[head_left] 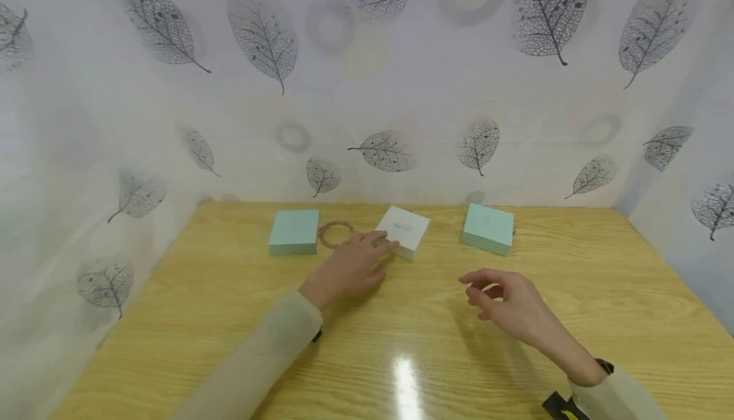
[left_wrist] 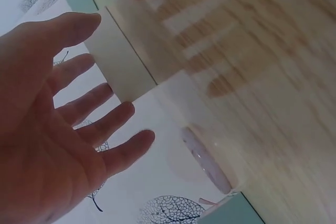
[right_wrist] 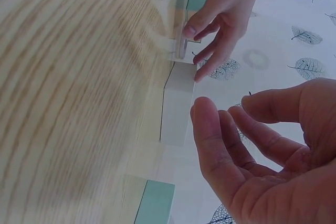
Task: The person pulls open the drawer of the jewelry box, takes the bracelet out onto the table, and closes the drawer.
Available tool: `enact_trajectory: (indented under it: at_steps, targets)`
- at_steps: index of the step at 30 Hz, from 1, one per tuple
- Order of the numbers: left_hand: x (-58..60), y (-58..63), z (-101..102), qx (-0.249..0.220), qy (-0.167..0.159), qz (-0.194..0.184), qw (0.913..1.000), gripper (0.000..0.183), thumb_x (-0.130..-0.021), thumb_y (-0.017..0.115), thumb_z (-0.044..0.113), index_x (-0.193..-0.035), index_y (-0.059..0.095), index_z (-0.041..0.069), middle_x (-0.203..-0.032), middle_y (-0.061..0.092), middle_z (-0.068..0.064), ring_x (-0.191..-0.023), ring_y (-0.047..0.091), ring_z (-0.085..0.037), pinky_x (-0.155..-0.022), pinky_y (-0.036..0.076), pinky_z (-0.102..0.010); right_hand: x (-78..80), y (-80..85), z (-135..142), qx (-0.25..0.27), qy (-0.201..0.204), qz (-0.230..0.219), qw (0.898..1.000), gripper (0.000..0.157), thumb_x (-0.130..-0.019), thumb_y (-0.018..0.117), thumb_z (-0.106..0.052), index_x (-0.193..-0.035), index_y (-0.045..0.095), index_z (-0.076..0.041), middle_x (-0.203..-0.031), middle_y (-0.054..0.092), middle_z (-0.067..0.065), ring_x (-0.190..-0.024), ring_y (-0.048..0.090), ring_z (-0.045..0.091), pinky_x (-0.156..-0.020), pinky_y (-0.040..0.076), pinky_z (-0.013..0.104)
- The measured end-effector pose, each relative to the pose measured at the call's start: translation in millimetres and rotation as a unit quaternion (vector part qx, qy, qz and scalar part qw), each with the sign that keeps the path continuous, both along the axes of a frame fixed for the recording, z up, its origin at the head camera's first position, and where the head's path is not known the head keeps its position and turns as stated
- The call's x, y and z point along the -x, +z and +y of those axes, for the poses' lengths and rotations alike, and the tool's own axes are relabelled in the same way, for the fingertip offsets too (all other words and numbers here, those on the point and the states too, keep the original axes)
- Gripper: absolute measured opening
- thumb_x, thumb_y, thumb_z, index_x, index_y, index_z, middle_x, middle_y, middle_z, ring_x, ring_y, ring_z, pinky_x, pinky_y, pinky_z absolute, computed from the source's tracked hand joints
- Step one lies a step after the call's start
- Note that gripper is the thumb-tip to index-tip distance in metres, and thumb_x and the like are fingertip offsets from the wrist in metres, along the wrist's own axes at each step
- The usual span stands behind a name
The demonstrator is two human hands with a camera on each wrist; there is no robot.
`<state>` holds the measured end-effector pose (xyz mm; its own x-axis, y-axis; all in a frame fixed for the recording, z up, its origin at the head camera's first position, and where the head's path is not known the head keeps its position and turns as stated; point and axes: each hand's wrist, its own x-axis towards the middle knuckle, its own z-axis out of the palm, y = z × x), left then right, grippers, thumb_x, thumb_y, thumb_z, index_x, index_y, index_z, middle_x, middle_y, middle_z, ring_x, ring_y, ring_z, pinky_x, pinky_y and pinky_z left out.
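My left hand [head_left: 351,266] reaches over the table to the white box [head_left: 403,229], its fingers spread and relaxed at the box's left side. In the left wrist view the fingertips lie close to the white box [left_wrist: 121,59]; whether they touch it I cannot tell. Left of the box, a thin pinkish ring that looks like a bangle [head_left: 323,235] lies partly behind the left hand. My right hand [head_left: 510,302] hovers over the table at the right, fingers loosely bent and holding nothing, as the right wrist view also shows.
One mint-green box [head_left: 294,232] sits left of the bangle, and another mint-green box [head_left: 487,229] sits right of the white one. The wooden table [head_left: 367,356] meets a leaf-printed curtain [head_left: 367,88] along its back edge and sides.
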<state>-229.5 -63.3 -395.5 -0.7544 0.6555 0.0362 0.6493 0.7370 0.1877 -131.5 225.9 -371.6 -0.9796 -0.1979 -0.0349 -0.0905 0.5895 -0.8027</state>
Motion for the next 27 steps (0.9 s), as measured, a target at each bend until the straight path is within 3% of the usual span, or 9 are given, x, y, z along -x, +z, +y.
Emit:
enact_trajectory:
  at_steps: [9,16,21,24,27]
  targets:
    - [-2.7,2.3,-5.3,-0.027,-0.015,0.001,0.9995,0.044,-0.100,0.064,0.024,-0.142,0.058,0.012,-0.145,0.057,-0.014,-0.132,0.055,-0.033,-0.114,0.046,-0.049,-0.5,-0.1,1.0,0.002,-0.004,0.001,1.000,0.026,-0.100,0.063,-0.009,-0.124,0.069,0.000,-0.110,0.072,0.018,-0.087,0.073,0.024,-0.064,0.062,0.030]
    - [-7.8,17.0,-14.1,-0.061,-0.017,-0.072,0.9954,0.034,-0.099,0.067,0.027,-0.128,0.068,0.009,-0.133,0.061,-0.013,-0.119,0.063,-0.028,-0.104,0.054,-0.043,-1.4,-1.7,2.1,0.007,0.001,-0.003,1.000,0.027,-0.101,0.063,-0.011,-0.125,0.068,0.000,-0.111,0.072,0.018,-0.087,0.073,0.023,-0.064,0.062,0.030]
    - [-9.7,23.6,-14.3,-0.068,-0.003,-0.081,0.9944,0.031,-0.098,0.069,0.035,-0.113,0.074,0.009,-0.123,0.065,-0.010,-0.112,0.064,-0.025,-0.099,0.054,-0.041,-1.1,-0.8,2.3,0.005,-0.003,-0.004,1.000,0.027,-0.101,0.063,-0.011,-0.125,0.069,-0.001,-0.112,0.072,0.018,-0.087,0.073,0.024,-0.064,0.062,0.029]
    - [-8.7,21.1,-9.7,-0.087,0.011,-0.070,0.9937,0.038,-0.096,0.071,0.043,-0.114,0.072,0.010,-0.130,0.063,-0.010,-0.119,0.061,-0.028,-0.101,0.054,-0.043,-1.4,-0.3,2.5,0.004,-0.006,-0.004,1.000,0.027,-0.101,0.063,-0.011,-0.125,0.069,-0.001,-0.112,0.072,0.019,-0.087,0.073,0.024,-0.064,0.062,0.029]
    - [-6.1,15.7,-2.0,-0.085,0.016,-0.052,0.9949,0.051,-0.094,0.070,0.049,-0.128,0.067,0.011,-0.146,0.055,-0.016,-0.132,0.054,-0.037,-0.107,0.051,-0.050,-1.4,-0.5,2.8,0.005,-0.004,-0.004,1.000,0.027,-0.101,0.063,-0.010,-0.125,0.069,0.000,-0.112,0.071,0.019,-0.088,0.074,0.025,-0.064,0.062,0.029]
